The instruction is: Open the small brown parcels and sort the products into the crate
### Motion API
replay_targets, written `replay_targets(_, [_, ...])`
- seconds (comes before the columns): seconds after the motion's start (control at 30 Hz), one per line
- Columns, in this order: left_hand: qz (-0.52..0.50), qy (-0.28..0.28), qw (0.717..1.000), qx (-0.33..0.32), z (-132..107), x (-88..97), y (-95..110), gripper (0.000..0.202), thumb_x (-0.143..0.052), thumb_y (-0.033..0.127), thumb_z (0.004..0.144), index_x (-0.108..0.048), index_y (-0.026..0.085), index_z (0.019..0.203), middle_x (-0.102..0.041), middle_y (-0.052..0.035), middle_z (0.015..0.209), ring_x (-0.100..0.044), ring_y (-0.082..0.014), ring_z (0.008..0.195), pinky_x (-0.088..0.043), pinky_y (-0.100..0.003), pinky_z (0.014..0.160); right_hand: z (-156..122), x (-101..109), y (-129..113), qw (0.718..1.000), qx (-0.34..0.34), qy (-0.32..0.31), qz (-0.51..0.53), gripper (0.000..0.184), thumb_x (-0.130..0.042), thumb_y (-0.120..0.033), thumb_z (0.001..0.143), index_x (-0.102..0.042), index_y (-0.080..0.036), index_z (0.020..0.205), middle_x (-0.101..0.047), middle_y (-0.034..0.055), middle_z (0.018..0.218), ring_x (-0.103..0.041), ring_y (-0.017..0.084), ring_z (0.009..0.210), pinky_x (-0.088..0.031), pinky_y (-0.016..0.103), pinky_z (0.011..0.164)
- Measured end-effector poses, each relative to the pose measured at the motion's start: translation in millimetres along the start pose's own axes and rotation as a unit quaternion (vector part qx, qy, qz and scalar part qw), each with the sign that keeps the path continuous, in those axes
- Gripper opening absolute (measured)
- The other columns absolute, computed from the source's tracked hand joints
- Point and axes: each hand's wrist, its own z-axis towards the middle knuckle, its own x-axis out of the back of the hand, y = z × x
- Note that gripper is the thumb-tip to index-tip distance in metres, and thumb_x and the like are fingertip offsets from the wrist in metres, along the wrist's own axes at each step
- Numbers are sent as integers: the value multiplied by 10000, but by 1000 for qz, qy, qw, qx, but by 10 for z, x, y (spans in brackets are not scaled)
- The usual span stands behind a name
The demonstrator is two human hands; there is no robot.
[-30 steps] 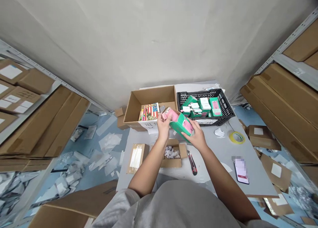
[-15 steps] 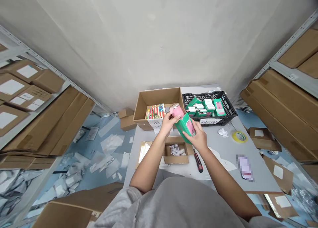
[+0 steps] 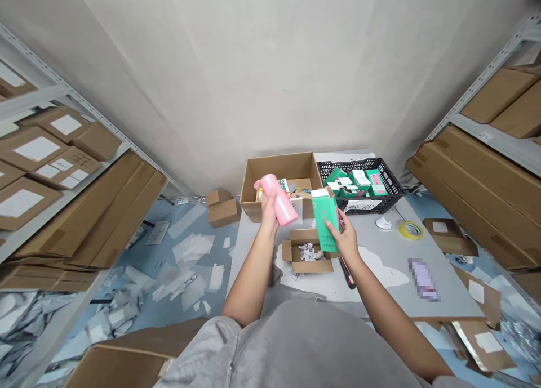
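My left hand [image 3: 269, 210] is wrapped round a pink bottle [image 3: 279, 199], tilted, in front of a large open cardboard box [image 3: 281, 165]. In my right hand [image 3: 345, 236] is a green carton [image 3: 324, 222] with its top end toward the wall. Below the two hands sits a small open cardboard box [image 3: 310, 266] with crumpled paper [image 3: 308, 252] inside. A red and black utility knife [image 3: 347, 273] lies to its right, partly hidden by the carton and my right hand.
A black plastic crate [image 3: 393, 182] holds several green cartons [image 3: 359, 179]. On the table are yellow tape [image 3: 411, 230], crumpled white paper [image 3: 384, 223] and a blurred phone-like object [image 3: 424, 279]. Shelves with cardboard boxes [image 3: 38, 151] flank both sides; paper scraps [image 3: 192, 250] litter the floor.
The pink bottle has come fully out of the green carton. My left hand has moved left with the bottle; my right hand has turned the carton more upright.
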Motion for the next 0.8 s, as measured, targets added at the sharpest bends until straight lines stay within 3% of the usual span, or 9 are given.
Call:
replay_targets(0.1, [13, -64, 994, 84, -180, 60, -213, 877, -963, 508, 604, -563, 217, 1328, -750, -37, 963, -728, -159, 757, -601, -285, 746, -3, -134, -71, 986, -108, -12, 126, 847, -776, -714, 752, -630, -166, 1381, -698, 177, 1332, -722, 330, 1098, -613, 494, 934])
replay_targets(0.2, [-9, -98, 989, 115, -316, 96, -448, 754, -948, 490, 632, -636, 187, 1247, -750, -30, 932, -697, -130, 731, -589, -256, 724, -36, -232, -181, 970, -149, -9, 189, 817, -811, -718, 698, -673, -173, 1291, -720, 163, 1305, -741, 325, 1037, -629, 476, 888])
replay_targets(0.33, [-42, -112, 986, 113, -388, 166, -545, 689, -884, 574, 704, -680, 162, 1217, -775, -87, 1068, -732, -162, 860, -608, -272, 802, -135, -235, -243, 967, -160, 5, 198, 798, -832, -698, 687, -682, -178, 1273, -730, 149, 1289, -745, 314, 1023, -635, 450, 865])
replay_targets(0.47, [-76, -152, 972, 165, -439, 189, -514, 774, -765, 728, 760, -681, 119, 1230, -736, -176, 1238, -745, -195, 920, -622, -294, 793, -229, -188, -214, 966, -169, 26, 196, 781, -839, -681, 685, -688, -177, 1262, -726, 140, 1302, -741, 315, 1042, -634, 437, 868])
replay_targets(0.57, [-64, -139, 976, 153, -505, 175, -545, 757, -862, 666, 695, -652, 141, 1199, -738, -147, 1202, -726, -161, 837, -612, -275, 740, -272, -161, -196, 966, -166, 32, 196, 763, -846, -654, 694, -693, -176, 1270, -716, 136, 1326, -735, 317, 1068, -630, 439, 889])
replay_targets(0.67, [-46, -114, 980, 156, -565, 172, -623, 783, -959, 529, 621, -607, 184, 1228, -754, -79, 1062, -728, -163, 822, -603, -277, 763, -283, -118, -191, 966, -163, 29, 199, 756, -847, -644, 703, -693, -189, 1288, -715, 127, 1331, -735, 314, 1069, -632, 424, 877])
replay_targets(0.8, [-70, -89, 978, 174, -590, 162, -712, 723, -969, 499, 608, -641, 165, 1159, -740, -27, 917, -715, -140, 788, -587, -251, 801, -247, -25, -177, 962, -165, 31, 215, 730, -854, -635, 701, -705, -203, 1269, -729, 113, 1306, -741, 302, 1025, -631, 401, 844])
